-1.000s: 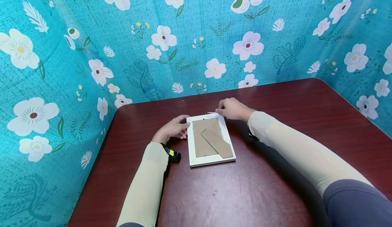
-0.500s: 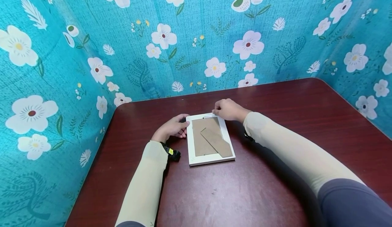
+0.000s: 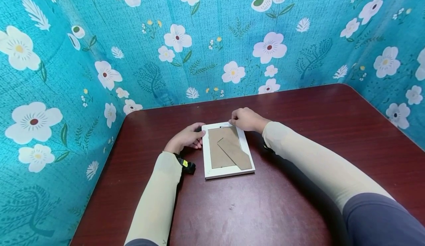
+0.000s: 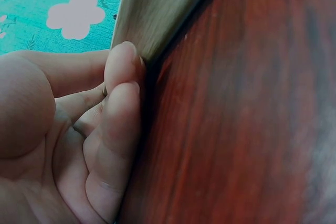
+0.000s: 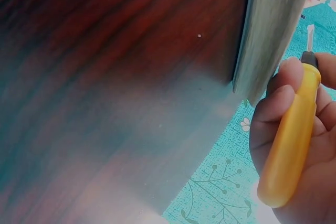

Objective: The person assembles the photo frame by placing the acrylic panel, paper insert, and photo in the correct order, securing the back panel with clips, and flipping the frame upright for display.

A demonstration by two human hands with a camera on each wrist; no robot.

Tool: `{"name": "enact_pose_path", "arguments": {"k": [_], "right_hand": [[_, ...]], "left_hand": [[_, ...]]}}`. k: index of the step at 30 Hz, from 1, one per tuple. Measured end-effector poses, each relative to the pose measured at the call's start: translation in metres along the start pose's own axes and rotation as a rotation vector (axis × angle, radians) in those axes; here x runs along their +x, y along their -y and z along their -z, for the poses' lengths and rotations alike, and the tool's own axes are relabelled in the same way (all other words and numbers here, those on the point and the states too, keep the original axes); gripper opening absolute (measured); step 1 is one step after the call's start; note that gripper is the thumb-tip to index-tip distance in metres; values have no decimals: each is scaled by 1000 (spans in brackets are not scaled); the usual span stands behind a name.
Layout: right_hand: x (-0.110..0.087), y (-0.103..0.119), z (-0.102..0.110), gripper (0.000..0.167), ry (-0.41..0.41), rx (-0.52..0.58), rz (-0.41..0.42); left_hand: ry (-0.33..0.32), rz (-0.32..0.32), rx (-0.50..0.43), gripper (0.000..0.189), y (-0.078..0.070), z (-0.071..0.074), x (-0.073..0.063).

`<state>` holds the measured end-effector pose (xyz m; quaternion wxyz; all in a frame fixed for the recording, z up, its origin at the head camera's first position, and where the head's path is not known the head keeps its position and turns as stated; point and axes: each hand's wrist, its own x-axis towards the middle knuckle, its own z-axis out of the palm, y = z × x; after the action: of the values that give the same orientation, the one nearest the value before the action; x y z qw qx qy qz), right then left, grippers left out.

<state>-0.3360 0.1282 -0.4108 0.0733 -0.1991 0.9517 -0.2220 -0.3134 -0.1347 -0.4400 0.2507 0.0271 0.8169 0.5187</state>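
A white picture frame (image 3: 207, 157) lies back side up on the table, with its brown backing board (image 3: 220, 157) and folded stand leg (image 3: 240, 156) showing. My left hand (image 3: 186, 137) grips the frame's far left corner, thumb on top and fingers along the side edge (image 4: 157, 9). At the far right corner, my right hand (image 3: 247, 120) holds a screwdriver (image 5: 291, 135) with a yellow handle and a flat metal blade. The blade lies over the frame's far border, close to a small dark tab (image 3: 220, 127) at the backing board's edge. Whether they touch cannot be seen.
The dark red wooden table (image 3: 265, 209) surrounds the frame. A blue flowered cloth (image 3: 199, 72) hangs behind the table and along both sides. A black wrist camera (image 3: 189, 167) sits beside the frame's left edge.
My right hand has moved slightly left along the frame's far edge, bringing the screwdriver blade over the far border. My left hand keeps its grip, and the frame has barely shifted.
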Motion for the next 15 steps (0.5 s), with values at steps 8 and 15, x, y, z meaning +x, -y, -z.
{"name": "enact_pose_path", "arguments": {"k": [8,15], "right_hand": [[1,1,-1,20,5,-53,17],[1,0,-4,17,-4,-84,53]], "left_hand": [[-5,-1,7,43,1,0,2],[-7,5,3,43,1,0,2]]}}
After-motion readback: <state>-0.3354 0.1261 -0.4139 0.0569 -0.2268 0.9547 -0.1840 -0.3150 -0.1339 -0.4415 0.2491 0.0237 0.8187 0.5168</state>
